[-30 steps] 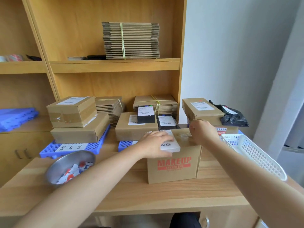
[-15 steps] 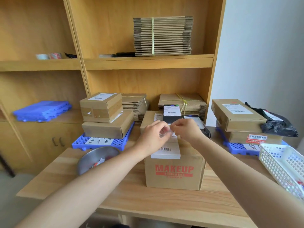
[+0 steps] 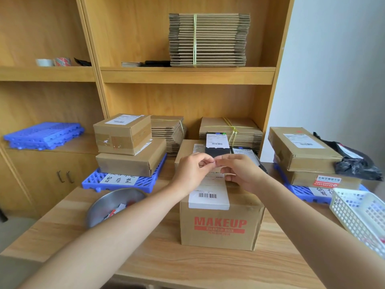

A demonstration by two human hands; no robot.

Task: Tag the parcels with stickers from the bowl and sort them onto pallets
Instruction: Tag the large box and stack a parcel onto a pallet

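The sticker (image 3: 214, 162) is a small pale piece, too small to read, and it is held in the air just above the back part of the MAKEUP box (image 3: 220, 226). The left hand (image 3: 193, 174) and the right hand (image 3: 241, 174) meet there. Each grip is narrow, with thumb and forefinger pinched on the sticker.

The box stands upright on the counter (image 3: 145, 257) and a white barcode label (image 3: 208, 197) lies over its top front edge. To the left of it the metal bowl (image 3: 100, 207) is tilted, with some stickers inside. Behind the bowl, two brown parcels (image 3: 129, 149) are stacked on the left blue pallet (image 3: 116, 182). On the right side, the right blue pallet (image 3: 300, 191) carries two flat parcels (image 3: 302, 151) and a black bag (image 3: 356, 165). A white basket (image 3: 354, 213) is near the right edge.
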